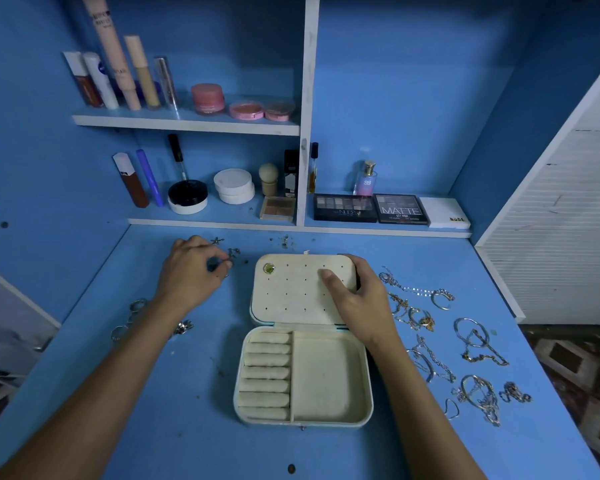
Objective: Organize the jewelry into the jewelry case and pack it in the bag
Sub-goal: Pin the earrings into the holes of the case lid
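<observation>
A cream jewelry case (pixel 326 379) lies open in the middle of the blue desk. Its lid (pixel 291 292) lies back flat, dotted with earring holes, and a green-stoned earring (pixel 269 268) sits in its far left corner. Ring rolls (pixel 266 375) fill the case's left half. My right hand (pixel 359 299) grips the lid's right edge, thumb on top. My left hand (pixel 191 271) pinches a small earring among loose earrings (pixel 234 254) to the left of the lid. Rings (pixel 137 306) lie by my left forearm. Chains and bangles (pixel 440 341) are spread to the right of the case.
Shelves behind the desk hold cosmetics: tubes (pixel 118 77), pink jars (pixel 207 98), eyeshadow palettes (pixel 345 207) and a perfume bottle (pixel 365 180). A white slatted panel (pixel 561 220) bounds the right side. The desk's right edge drops to a patterned floor (pixel 575 358). No bag is in view.
</observation>
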Tool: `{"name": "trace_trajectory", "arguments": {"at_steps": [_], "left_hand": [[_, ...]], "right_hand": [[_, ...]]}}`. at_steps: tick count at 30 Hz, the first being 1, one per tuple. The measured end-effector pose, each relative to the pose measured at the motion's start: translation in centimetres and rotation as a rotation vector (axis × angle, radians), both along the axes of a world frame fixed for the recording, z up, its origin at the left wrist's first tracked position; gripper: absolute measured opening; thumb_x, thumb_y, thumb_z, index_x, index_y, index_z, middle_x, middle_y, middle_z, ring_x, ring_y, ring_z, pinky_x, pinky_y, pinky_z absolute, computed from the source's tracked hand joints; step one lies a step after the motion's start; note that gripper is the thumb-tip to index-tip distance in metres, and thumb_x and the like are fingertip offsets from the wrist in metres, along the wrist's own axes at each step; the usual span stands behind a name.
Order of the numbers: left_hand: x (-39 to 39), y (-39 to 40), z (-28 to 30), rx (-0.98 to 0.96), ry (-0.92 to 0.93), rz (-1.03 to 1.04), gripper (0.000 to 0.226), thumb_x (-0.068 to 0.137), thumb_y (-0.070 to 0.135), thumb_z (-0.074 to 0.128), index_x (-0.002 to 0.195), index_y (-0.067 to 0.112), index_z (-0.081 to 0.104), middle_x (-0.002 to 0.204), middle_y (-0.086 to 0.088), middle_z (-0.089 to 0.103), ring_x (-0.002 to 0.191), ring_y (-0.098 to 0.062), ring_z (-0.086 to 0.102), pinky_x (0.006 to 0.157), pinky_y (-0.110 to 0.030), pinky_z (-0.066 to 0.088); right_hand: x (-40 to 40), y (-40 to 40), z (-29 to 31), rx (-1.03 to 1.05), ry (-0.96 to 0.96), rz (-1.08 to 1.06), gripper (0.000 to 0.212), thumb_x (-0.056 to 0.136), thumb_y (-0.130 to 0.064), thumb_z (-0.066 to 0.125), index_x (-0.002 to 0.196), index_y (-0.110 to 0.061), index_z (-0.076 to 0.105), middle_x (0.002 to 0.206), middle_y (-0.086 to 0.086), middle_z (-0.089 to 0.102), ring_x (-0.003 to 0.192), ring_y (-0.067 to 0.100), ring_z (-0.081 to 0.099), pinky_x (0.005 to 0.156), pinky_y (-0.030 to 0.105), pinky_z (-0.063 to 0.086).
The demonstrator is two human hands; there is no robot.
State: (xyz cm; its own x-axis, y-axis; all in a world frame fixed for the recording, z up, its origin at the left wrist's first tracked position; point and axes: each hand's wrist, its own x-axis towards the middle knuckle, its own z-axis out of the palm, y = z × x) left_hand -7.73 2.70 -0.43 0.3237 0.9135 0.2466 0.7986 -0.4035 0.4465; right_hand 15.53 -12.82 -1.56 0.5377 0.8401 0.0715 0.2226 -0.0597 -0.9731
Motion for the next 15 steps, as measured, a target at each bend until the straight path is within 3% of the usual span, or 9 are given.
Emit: {"name": "trace_trajectory", "arguments": {"at_steps": [5,12,15], "left_hand": [[-0.02,0.0,-0.34,-0.002,-0.015,0.017,0.009,0.087,0.021,0.072,0.092,0.016,0.078,0.103,-0.001,0.062,0.106,-0.029,0.048,0.085,-0.039,0.046],[-0.15,-0.02,-0.28,0.067,-0.068,-0.029,0.004,0.089,0.014,0.069,0.088,0.014,0.073,0.097,-0.003,0.069,0.095,-0.028,0.051,0.08,-0.041,0.048],[0.31,-0.58,0.38,0.053,-0.197,-0.034,0.004,0.093,0.012,0.063,0.092,0.01,0.066,0.095,-0.002,0.069,0.088,-0.017,0.057,0.077,-0.028,0.046]], "right_hand": [[0.0,-0.05,0.07,-0.006,-0.012,0.002,0.035,0.09,-0.039,0.071,0.122,-0.029,0.061,0.105,-0.018,0.069,0.097,-0.007,0.063,0.084,0.014,0.051],[0.04,0.03,-0.05,-0.008,-0.017,0.003,0.035,0.09,-0.041,0.071,0.122,-0.03,0.061,0.105,-0.019,0.069,0.098,-0.006,0.063,0.086,0.018,0.052],[0.04,0.0,-0.03,-0.002,-0.02,0.005,0.036,0.09,-0.04,0.071,0.122,-0.028,0.061,0.105,-0.019,0.069,0.098,-0.007,0.063,0.085,0.014,0.051]]}}
